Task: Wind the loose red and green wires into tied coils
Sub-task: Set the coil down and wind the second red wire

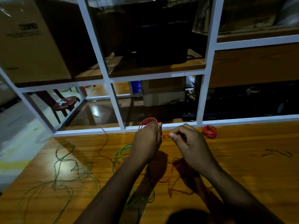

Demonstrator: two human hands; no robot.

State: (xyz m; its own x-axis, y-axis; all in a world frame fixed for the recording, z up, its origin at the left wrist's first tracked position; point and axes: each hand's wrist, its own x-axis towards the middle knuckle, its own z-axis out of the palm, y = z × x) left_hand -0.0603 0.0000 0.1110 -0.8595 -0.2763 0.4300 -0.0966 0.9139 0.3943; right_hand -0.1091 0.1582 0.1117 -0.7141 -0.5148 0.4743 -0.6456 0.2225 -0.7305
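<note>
My left hand (148,141) grips a bundle of red wire loops (146,122) that stick up above its fingers. My right hand (187,139) pinches a strand of the same red wire (165,136) just right of the left hand. More loose red wire (174,180) trails on the wooden table (242,159) under my forearms. Loose green wire (71,172) sprawls over the table's left half, and more green loops (119,155) lie by my left wrist. A wound red coil (209,131) sits at the table's far edge, to the right of my right hand.
A white metal shelf frame (116,104) stands right behind the table's far edge. Cardboard boxes (32,41) and dark equipment (161,38) fill its shelves. A brown plastic chair (64,102) stands on the floor beyond, at the left.
</note>
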